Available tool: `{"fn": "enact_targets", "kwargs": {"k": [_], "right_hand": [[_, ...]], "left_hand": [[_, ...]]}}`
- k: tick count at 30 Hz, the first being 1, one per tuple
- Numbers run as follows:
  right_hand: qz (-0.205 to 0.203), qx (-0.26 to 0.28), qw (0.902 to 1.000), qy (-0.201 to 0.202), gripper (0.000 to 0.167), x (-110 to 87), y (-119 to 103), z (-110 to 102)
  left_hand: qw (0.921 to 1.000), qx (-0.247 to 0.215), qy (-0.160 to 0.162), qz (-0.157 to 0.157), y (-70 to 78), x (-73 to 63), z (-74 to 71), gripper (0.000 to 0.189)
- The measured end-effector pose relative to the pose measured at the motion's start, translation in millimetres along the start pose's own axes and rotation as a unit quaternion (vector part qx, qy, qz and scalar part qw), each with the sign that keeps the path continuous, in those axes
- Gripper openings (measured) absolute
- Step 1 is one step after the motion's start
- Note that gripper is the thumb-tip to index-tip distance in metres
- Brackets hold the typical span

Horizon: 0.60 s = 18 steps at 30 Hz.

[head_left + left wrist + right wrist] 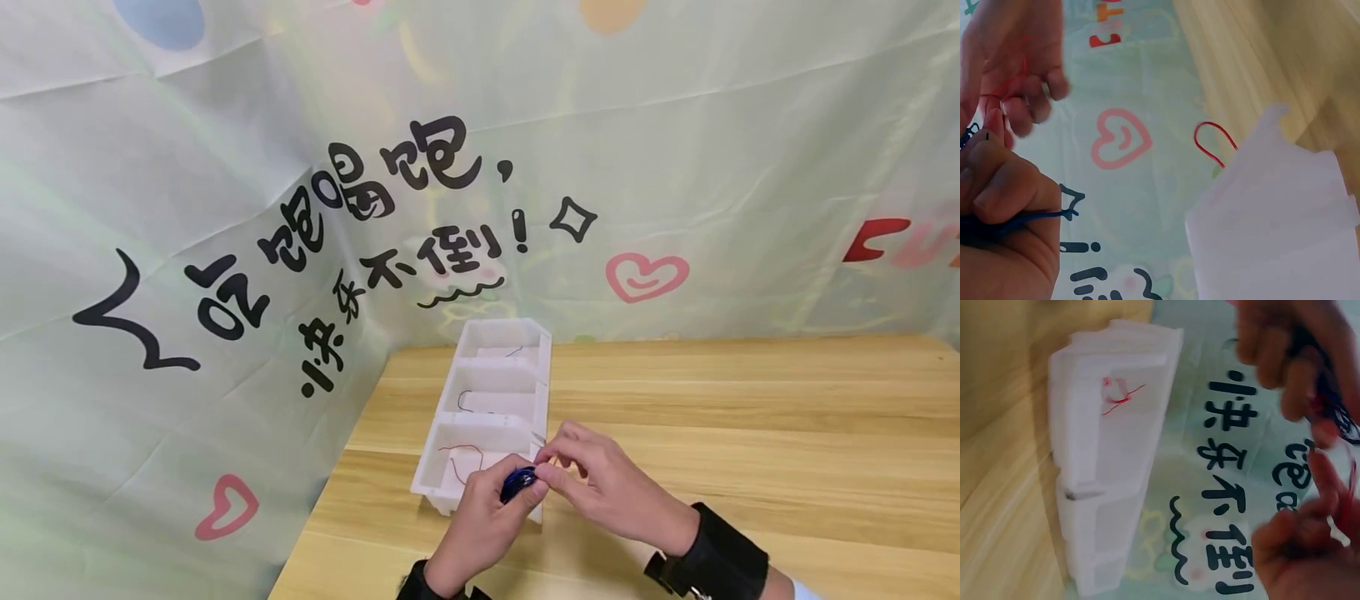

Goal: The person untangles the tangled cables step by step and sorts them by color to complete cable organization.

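My left hand point(491, 508) grips a coiled bundle of dark blue wire point(519, 482), and one loose blue end point(1047, 215) sticks out past the fingers in the left wrist view. Close beside it, my right hand point(600, 479) pinches a thin red wire point(1015, 81) at the bundle, fingertips meeting those of the left hand. In the right wrist view the red strand point(1352, 478) runs between the two hands. Both hands are over the near right corner of a white three-compartment bin point(423, 467). Part of the bundle is hidden by the left fingers.
Red wire point(459, 454) lies in the bin's near compartment, a dark wire point(461, 400) in the middle one and another thin wire point(514, 352) in the far one. The bin stands on a wooden table point(750, 400), against a printed cloth backdrop point(712, 150) at the back and left.
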State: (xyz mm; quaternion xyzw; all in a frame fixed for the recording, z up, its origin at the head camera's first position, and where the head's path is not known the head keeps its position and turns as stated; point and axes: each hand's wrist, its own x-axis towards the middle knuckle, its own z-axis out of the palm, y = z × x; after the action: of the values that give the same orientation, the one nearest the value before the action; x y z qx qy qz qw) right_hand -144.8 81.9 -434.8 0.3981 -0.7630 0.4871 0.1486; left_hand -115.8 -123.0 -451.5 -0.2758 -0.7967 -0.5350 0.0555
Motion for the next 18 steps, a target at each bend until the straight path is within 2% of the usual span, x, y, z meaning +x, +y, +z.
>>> {"fn": "enact_targets", "kwargs": {"k": [3, 6, 10, 13, 18], "right_hand": [[-0.006, 0.009, 0.9984, -0.056, 0.012, -2.7, 0.5, -0.5], [-0.018, 0.04, 0.9952, -0.088, 0.014, -4.4, 1.4, 0.4], [-0.037, 0.078, 0.9893, -0.117, 0.009, -7.0, 3.7, 7.7], [-0.039, 0.098, 0.9884, -0.109, 0.014, -9.5, 7.6, 13.0], [-0.027, 0.125, 0.9904, -0.052, 0.024, -12.0, 14.1, 9.8]], "left_hand": [[1.0, -0.008, 0.003, 0.0, 1.9, 0.6, 0.3, 0.008], [0.9997, -0.016, 0.015, 0.008, 3.4, 0.4, 0.6, 0.003], [0.9987, -0.036, 0.033, 0.013, 5.3, 1.7, 2.7, 0.008], [0.9987, -0.036, 0.034, 0.014, 6.7, 2.7, 5.5, 0.008], [0.9992, -0.015, 0.035, 0.012, 7.3, 1.6, 7.2, 0.006]]}}
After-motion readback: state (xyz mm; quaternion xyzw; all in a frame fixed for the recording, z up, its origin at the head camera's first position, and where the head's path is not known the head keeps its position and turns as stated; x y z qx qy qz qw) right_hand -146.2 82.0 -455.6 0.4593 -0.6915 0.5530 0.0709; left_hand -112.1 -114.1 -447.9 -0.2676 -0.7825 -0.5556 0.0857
